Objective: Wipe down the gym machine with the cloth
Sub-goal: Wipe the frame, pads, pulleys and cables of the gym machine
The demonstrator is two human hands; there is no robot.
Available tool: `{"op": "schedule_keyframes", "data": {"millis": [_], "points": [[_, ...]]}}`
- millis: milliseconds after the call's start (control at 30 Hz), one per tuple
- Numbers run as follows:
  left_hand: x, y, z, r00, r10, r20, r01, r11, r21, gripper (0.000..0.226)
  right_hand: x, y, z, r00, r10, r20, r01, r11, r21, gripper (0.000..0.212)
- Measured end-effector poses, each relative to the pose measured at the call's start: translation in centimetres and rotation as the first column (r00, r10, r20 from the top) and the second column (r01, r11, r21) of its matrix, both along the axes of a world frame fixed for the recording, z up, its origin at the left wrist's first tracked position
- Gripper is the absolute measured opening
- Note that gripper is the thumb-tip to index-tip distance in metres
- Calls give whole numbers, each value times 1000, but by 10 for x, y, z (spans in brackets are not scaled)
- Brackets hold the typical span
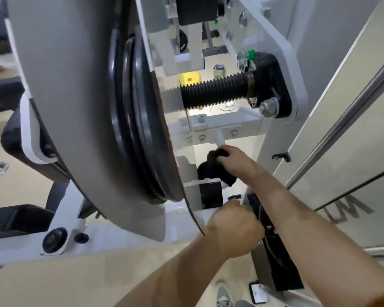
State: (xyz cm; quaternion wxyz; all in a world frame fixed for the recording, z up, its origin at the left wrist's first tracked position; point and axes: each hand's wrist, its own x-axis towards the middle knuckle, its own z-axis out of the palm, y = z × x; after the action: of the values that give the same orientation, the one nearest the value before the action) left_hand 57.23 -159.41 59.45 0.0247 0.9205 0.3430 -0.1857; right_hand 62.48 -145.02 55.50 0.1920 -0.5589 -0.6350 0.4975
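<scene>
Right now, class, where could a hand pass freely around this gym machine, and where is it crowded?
Free: floor beside the white base beam. Crowded: the gap between grey cover and white upright, where the right hand grips the black cloth.

Cloth [211, 168] is black soft fabric, napped, matt. Gym machine frame [222, 125] is white painted metal, smooth, slight sheen. Shroud [75, 85] looks like grey plastic, matt, smooth. Disc [133, 120] is black and glossy, rubber or plastic, can't tell. Ribbed sleeve [215, 91] is black, matt, ridged. Nut [268, 107] is bright bare metal. Block [189, 79] is yellow plastic. Rail [350, 110] looks like brushed steel.
</scene>
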Motion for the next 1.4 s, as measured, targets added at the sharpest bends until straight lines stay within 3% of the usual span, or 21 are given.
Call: {"op": "schedule_keyframes", "data": {"millis": [133, 267, 333, 400, 600, 733, 867, 1033, 1267, 1400], "points": [[0, -3, -3, 1000, -8, 20, 8, 1000, -6, 37, -32, 44, -3, 961, -27, 274, 1, 995, 95, 24], [1, -2, -2, 999, -42, -28, 42, 999, 7, 33, -44, 54, -8, 795, -110, 596, -134, 928, 349, 29], [1, -2, -3, 998, -45, -32, 45, 999, 6, 34, -41, 56, -11, 804, -240, 543, -143, 809, 570, 32], [0, -1, -5, 999, -26, -45, 27, 999, 40, 37, -36, 68, -13, 877, -245, 413, -111, 734, 670, 36], [-1, 3, -2, 1000, 22, 19, -22, 999, -32, 33, -41, 60, -5, 880, 51, 472, -255, 890, 378, 50], [-2, 1, -4, 998, 14, 57, -15, 1000, 7, 28, -17, 1, 7, 914, 95, 393, -249, 898, 362, 46], [-1, 0, -12, 992, 38, 120, -50, 994, 97, 12, 9, -37, 12, 980, 10, 200, -64, 962, 267, 32], [-3, 0, -7, 984, 70, 162, -87, 991, 99, 9, -13, -5, 11, 972, -118, 205, 33, 926, 375, 48], [-5, 2, -17, 980, -6, 199, -35, 979, 200, 15, 19, -40, 11, 981, -185, 53, 169, 960, 223, 6], [-5, -1, -17, 959, -210, 188, 145, 939, 313, 7, 51, -89, 16, 953, -230, -196, 199, 966, -163, 10]]}}
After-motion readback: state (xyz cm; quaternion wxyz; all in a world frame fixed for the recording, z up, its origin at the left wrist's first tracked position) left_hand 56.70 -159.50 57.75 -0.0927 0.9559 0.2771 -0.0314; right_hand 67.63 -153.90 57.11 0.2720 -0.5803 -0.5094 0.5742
